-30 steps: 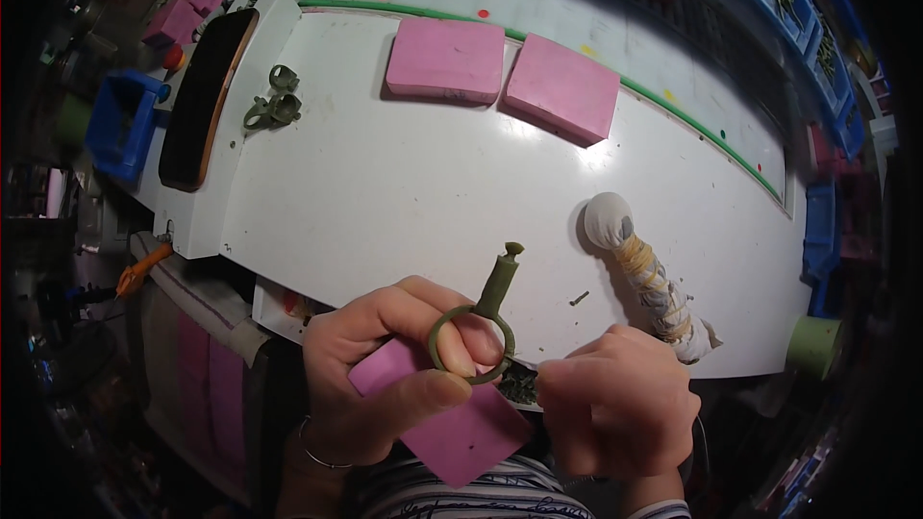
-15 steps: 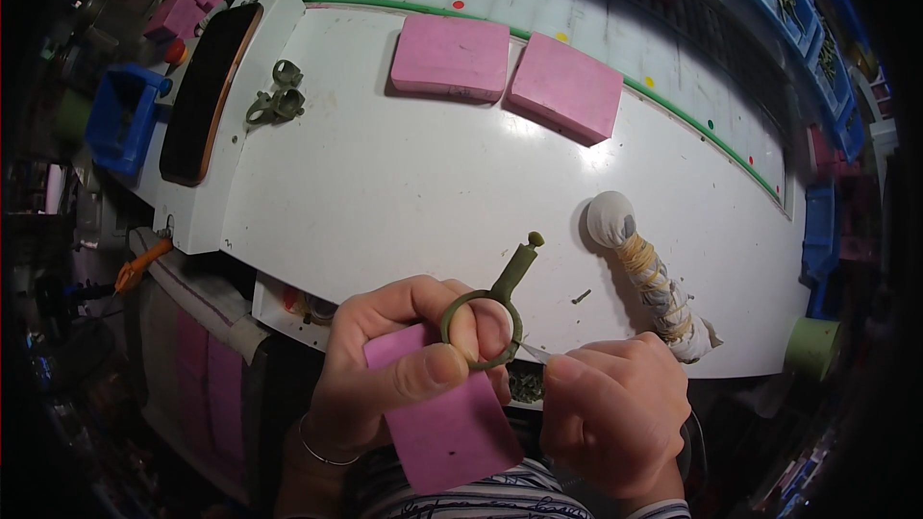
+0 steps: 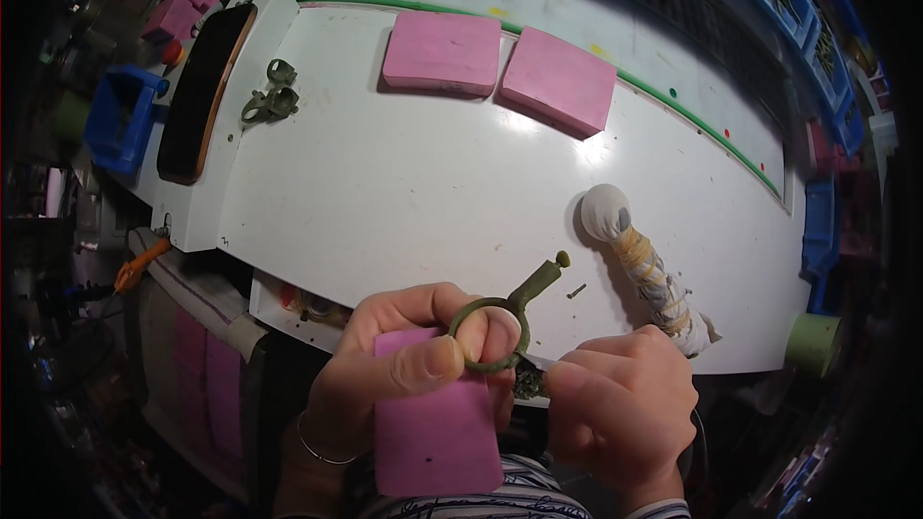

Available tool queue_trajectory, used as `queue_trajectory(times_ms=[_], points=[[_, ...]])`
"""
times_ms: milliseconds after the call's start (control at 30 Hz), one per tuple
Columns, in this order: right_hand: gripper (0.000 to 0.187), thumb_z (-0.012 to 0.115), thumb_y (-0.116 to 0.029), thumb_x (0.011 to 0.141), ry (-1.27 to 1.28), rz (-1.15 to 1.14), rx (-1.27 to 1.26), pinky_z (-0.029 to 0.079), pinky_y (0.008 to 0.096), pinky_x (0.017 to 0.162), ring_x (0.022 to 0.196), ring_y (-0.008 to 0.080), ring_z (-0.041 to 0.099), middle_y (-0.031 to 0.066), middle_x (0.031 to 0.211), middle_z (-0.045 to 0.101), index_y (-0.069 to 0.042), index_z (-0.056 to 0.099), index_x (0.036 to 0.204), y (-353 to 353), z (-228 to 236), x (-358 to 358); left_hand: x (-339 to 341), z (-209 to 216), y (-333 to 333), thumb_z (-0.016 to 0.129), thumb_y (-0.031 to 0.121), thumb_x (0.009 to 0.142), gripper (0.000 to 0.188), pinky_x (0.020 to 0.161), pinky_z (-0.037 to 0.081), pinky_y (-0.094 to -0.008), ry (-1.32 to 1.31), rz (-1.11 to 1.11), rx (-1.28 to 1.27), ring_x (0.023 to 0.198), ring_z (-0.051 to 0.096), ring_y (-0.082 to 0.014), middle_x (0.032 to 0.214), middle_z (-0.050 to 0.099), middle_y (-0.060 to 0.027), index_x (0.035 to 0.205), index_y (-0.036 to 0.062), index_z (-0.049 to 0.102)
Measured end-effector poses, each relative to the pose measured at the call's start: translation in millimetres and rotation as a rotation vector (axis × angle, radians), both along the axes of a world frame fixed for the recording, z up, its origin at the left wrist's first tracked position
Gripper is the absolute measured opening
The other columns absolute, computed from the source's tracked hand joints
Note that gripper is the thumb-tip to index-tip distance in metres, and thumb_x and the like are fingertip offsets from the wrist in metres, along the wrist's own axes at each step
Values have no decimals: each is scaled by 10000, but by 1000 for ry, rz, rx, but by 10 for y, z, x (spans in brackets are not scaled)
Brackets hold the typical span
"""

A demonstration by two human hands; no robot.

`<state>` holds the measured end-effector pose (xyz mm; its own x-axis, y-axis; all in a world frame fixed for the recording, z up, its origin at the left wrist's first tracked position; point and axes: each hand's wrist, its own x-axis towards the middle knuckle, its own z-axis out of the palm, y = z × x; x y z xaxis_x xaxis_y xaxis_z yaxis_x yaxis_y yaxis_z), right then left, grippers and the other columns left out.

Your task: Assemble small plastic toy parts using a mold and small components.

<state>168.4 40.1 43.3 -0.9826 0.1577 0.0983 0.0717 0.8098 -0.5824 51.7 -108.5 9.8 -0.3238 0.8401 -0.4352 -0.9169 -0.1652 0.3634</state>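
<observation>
Between its thumb and fingers my left hand [image 3: 389, 365] grips a dark green wax ring [image 3: 526, 306]. A fingertip shows through the ring's opening. From the band a short stem with a small knob slants up and right. A pink slab [image 3: 437, 442] is also held in this hand, hanging below the ring. My right hand [image 3: 625, 404] is closed around a thin pale pointed blade [image 3: 536, 362], its tip at the ring's lower right edge. Most of the tool is hidden inside the fist.
Two pink blocks [image 3: 442, 53] lie at the table's back edge. A cloth-wrapped, round-headed stick [image 3: 644, 259] lies right of the ring. Green ring pieces [image 3: 274, 96] sit beside a dark phone-like slab [image 3: 207, 96] at left. Blue bins [image 3: 123, 120] stand on both sides; green scraps [image 3: 530, 383] lie below the hands.
The ring has shifted slightly right and turned, so its stem leans further right. The pink slab hangs straighter. My right hand stays close to the ring with the blade.
</observation>
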Motion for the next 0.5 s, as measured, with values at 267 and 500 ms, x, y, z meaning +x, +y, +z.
queue_trajectory(times_ms=[267, 500], points=[[206, 606, 43, 572, 489, -286, 55, 384, 298, 485, 512, 202, 553, 22, 586, 555, -82, 568, 732, -166, -211, -49, 30, 10, -37, 672, 222, 803, 305, 703, 499, -324, -130, 9, 84, 748, 558, -181, 927, 502, -99, 905, -27, 529], [270, 622, 62, 705, 375, -123, 127, 418, 292, 498, 541, 195, 576, 21, 621, 592, -89, 600, 928, -148, -170, -27, 37, -34, -3, 642, 233, 831, 299, 682, 490, -325, -82, -27, 114, 712, 544, -177, 916, 497, -99, 908, -30, 524]])
